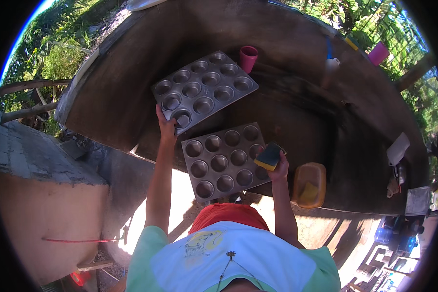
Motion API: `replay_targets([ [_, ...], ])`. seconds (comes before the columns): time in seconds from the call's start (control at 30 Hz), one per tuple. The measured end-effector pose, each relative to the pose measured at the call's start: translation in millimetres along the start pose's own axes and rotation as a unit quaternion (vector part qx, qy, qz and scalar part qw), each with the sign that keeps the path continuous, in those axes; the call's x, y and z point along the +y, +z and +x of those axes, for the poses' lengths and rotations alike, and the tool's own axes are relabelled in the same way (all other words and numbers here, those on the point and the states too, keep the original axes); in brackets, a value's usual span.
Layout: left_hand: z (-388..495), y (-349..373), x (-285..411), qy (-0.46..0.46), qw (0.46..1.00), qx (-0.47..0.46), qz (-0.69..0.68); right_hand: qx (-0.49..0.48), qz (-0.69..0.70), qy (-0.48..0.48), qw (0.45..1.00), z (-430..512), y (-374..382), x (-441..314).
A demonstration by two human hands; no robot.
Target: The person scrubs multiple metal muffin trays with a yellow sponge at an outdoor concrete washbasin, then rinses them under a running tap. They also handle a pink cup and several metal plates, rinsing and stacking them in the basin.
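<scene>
My left hand (166, 124) grips the near left corner of a metal muffin tin (214, 87), its thumb reaching into the corner cup. That tin lies tilted across the dark counter. Nearer my body is a second muffin tin (228, 158), its cups facing up. Over this tin's right side, my right hand (280, 168) holds a yellow sponge with a dark green scouring side (269, 157). The sponge hides part of the right-hand cups; whether it touches the tin I cannot tell.
A pink plastic cup (248, 59) stands behind the far tin. On the right, an orange plastic container (309, 185) holds something yellow. A white dipper-like object (398, 149) lies at the counter's right end. Another pink cup (379, 53) sits on the back ledge.
</scene>
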State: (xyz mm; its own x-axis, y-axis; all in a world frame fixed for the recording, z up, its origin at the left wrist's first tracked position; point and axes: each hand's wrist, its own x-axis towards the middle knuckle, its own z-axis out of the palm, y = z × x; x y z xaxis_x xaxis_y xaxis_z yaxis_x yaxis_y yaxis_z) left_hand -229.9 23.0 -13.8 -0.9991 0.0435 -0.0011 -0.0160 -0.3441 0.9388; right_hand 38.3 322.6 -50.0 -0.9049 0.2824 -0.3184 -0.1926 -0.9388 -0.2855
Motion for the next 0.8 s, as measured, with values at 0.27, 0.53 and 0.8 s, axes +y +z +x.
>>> replay_targets([
  [0.27,58.6,-15.6,-36.4,0.078,0.912,0.075,0.396,0.001,0.038,-0.058,0.998,-21.5,-2.5,22.5],
  [0.53,8.3,37.8,-22.3,0.122,0.728,-0.098,0.667,0.233,-0.167,-0.117,0.951,-43.3,-10.7,-33.1],
  [0.8,12.6,73.0,-48.8,0.060,0.604,-0.198,0.770,0.139,-0.379,-0.107,0.909,80.2,39.3,-49.7],
])
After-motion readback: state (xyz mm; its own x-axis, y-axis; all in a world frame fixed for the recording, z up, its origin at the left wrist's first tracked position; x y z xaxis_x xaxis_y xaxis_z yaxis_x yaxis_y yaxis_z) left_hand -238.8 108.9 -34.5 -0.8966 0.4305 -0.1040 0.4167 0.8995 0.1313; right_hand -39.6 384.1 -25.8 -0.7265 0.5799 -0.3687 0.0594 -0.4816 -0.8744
